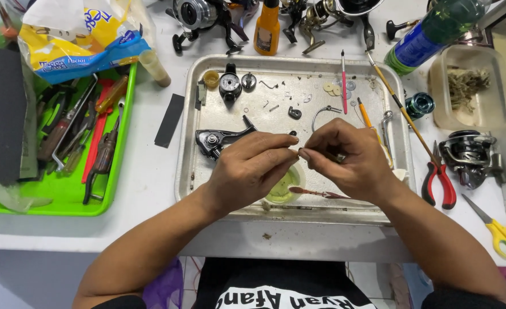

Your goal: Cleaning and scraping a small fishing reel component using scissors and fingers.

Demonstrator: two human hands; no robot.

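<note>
My left hand [251, 169] and my right hand [347, 157] meet fingertip to fingertip over the middle of a metal tray [190, 120]. Both pinch something very small between thumb and forefinger; the part itself is hidden by the fingers. Left of my left hand lies a black fishing reel body [218, 139]. Under my hands sits a small cup of green grease [284, 189] with a dark brush [316, 193] lying beside it. Small reel parts, washers and a wire bail [321, 111] are scattered across the tray's far half.
A green tool tray [64, 197] with pliers and screwdrivers stands left. Red-handled pliers [439, 183], a black reel [467, 157] and yellow scissors [501, 232] lie right. An orange bottle [267, 26], a green spray can [433, 31] and more reels sit at the back.
</note>
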